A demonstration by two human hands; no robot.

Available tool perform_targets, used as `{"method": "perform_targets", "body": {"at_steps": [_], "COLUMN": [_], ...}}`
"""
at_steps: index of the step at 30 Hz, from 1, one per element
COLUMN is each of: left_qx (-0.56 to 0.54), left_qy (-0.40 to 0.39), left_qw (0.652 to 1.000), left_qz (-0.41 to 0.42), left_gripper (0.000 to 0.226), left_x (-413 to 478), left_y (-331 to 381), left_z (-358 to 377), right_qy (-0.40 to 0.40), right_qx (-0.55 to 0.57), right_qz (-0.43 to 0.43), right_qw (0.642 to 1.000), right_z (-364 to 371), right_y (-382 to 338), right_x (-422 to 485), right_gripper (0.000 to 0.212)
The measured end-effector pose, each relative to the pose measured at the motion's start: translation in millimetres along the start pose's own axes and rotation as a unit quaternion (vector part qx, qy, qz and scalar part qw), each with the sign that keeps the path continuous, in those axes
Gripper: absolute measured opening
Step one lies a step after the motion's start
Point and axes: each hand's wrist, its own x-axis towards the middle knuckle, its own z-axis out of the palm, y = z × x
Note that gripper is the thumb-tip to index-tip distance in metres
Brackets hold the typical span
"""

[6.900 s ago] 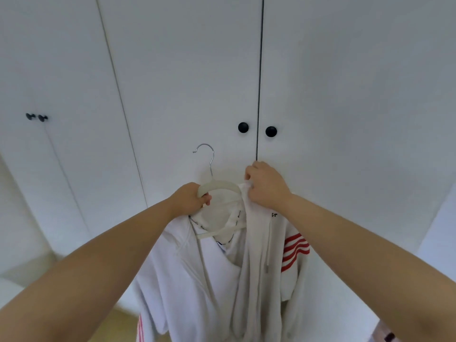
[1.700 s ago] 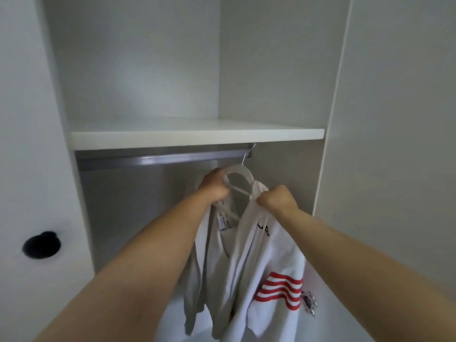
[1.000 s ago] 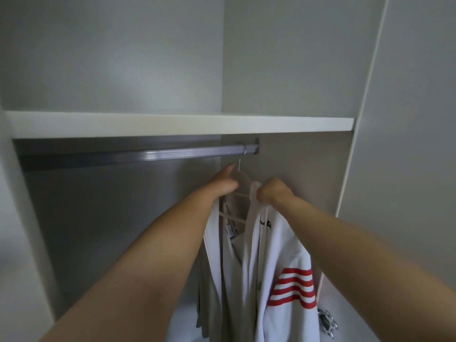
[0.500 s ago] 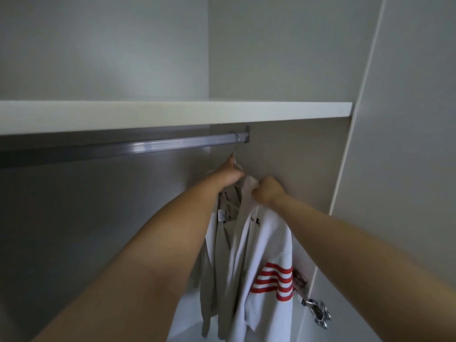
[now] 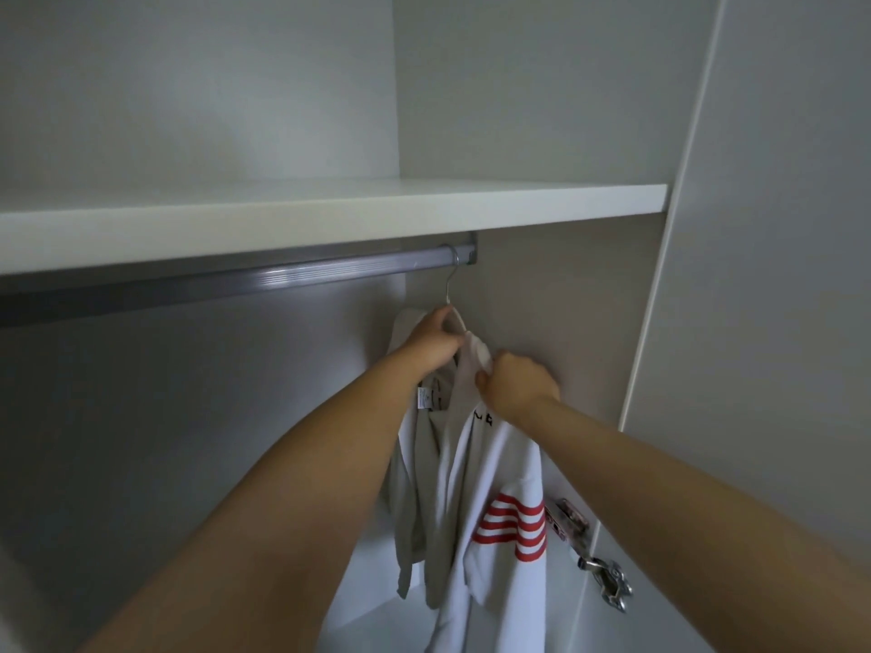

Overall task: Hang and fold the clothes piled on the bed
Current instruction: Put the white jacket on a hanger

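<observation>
A white zip hoodie (image 5: 490, 468) with red stripes on one sleeve hangs on a white hanger (image 5: 456, 318). The hanger's metal hook (image 5: 450, 280) sits over the far right end of the silver wardrobe rail (image 5: 283, 278). My left hand (image 5: 436, 344) grips the hanger's top just under the hook. My right hand (image 5: 516, 386) pinches the hoodie's collar edge beside it, close to the wardrobe's right side wall.
A white shelf (image 5: 330, 214) runs just above the rail. The rest of the rail to the left carries nothing. A metal door hinge (image 5: 605, 577) sticks out at the lower right on the wardrobe's side panel (image 5: 754, 322). The wardrobe floor (image 5: 372, 586) shows below the hoodie.
The closed wardrobe has been opened and the hoodie carried inside. Over the last second the hook has settled on the rail's right end; both hands stay on hanger and collar.
</observation>
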Motion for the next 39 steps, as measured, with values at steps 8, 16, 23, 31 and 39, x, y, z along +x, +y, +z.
{"method": "perform_targets", "body": {"at_steps": [8, 16, 23, 31, 39], "left_qx": [-0.033, 0.029, 0.148, 0.277, 0.322], "left_qy": [0.006, 0.013, -0.019, -0.039, -0.167], "left_qw": [0.999, 0.999, 0.986, 0.928, 0.818], "left_qz": [-0.019, -0.021, 0.069, 0.245, 0.447], "left_gripper": [0.03, 0.035, 0.058, 0.062, 0.065], "left_x": [-67, -127, -180, -260, -357], "left_y": [0, 2, -10, -8, 26], "left_z": [18, 48, 70, 80, 140], "right_qy": [0.02, 0.02, 0.098, 0.132, 0.117], "right_qx": [0.017, 0.041, -0.066, -0.214, -0.266], "right_qz": [-0.054, -0.156, -0.216, -0.02, 0.174], "right_qw": [0.998, 0.987, 0.969, 0.968, 0.941], "right_z": [-11, -24, -28, -37, -51], "right_y": [20, 52, 68, 84, 130], "right_x": [-35, -86, -153, -267, -415], "right_gripper": [0.033, 0.034, 0.038, 0.061, 0.064]}}
